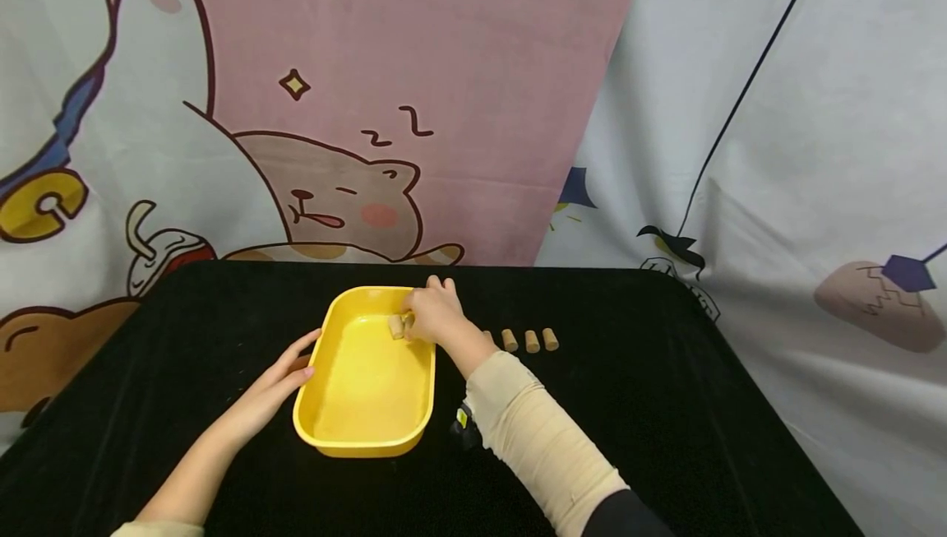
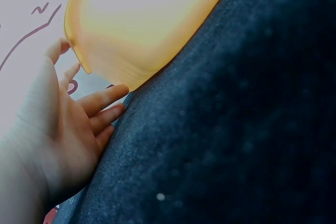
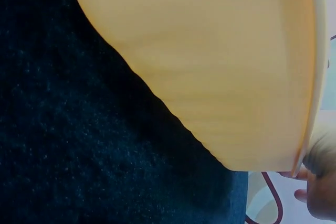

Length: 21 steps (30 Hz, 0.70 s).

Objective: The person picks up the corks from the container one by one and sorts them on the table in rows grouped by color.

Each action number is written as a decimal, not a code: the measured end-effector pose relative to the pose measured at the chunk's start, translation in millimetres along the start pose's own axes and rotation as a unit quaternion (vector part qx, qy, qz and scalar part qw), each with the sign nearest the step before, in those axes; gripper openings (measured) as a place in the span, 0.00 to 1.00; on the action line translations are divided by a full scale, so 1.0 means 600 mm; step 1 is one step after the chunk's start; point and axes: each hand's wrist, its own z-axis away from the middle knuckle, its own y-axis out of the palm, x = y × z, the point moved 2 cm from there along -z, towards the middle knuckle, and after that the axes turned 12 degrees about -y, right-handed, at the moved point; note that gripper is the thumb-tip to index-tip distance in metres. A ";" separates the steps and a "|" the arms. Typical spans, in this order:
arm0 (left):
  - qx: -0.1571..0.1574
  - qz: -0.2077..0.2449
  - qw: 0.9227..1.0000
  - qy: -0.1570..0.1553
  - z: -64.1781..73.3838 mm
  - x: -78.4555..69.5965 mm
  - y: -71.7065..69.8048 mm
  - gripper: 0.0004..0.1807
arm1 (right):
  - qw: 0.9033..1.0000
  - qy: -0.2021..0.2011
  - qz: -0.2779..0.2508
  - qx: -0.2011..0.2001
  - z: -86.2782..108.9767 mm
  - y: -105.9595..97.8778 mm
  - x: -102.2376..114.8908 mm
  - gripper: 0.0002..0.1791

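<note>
A yellow rectangular tray (image 1: pixel 370 448) lies on the black cloth. My left hand (image 1: pixel 270 393) rests against its left side, fingertips and thumb touching the rim; in the left wrist view the fingers (image 2: pixel 107 100) are fairly straight against the tray wall. My right hand (image 1: pixel 436 315) reaches over the far right corner of the tray, its fingers curled down inside and seemingly pinching a small cork (image 1: pixel 408 321), mostly hidden. Beside it in the tray is another cork (image 1: pixel 396 327). The right wrist view shows mainly the tray's outer wall (image 3: pixel 210 77), with part of the hand (image 3: pixel 321 192) at the edge.
Several tan corks (image 1: pixel 532 341) stand in a row on the black-covered table (image 1: pixel 651 405), right of the tray; one is partly behind the right forearm. A small black device (image 1: pixel 464 426) sits at the right wrist. A printed cartoon curtain (image 1: pixel 488 109) hangs behind the table.
</note>
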 end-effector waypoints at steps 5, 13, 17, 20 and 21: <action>-0.002 -0.001 1.000 -0.005 -0.001 0.001 0.001 0.31 | 1.000 0.001 0.007 0.002 -0.003 0.003 0.004 0.20; 0.000 -0.001 1.000 -0.002 0.000 0.003 -0.001 0.31 | 1.000 0.004 0.010 0.003 -0.007 0.006 0.008 0.17; 0.001 -0.002 1.000 -0.005 -0.001 0.003 -0.001 0.31 | 1.000 0.004 0.015 0.002 -0.007 0.007 0.008 0.16; 0.000 -0.005 1.000 -0.008 -0.001 0.002 0.000 0.31 | 1.000 0.006 0.018 0.003 -0.007 0.008 0.008 0.16; -0.002 -0.007 1.000 -0.008 -0.001 0.002 0.000 0.31 | 1.000 0.007 0.017 0.004 -0.007 0.008 0.008 0.15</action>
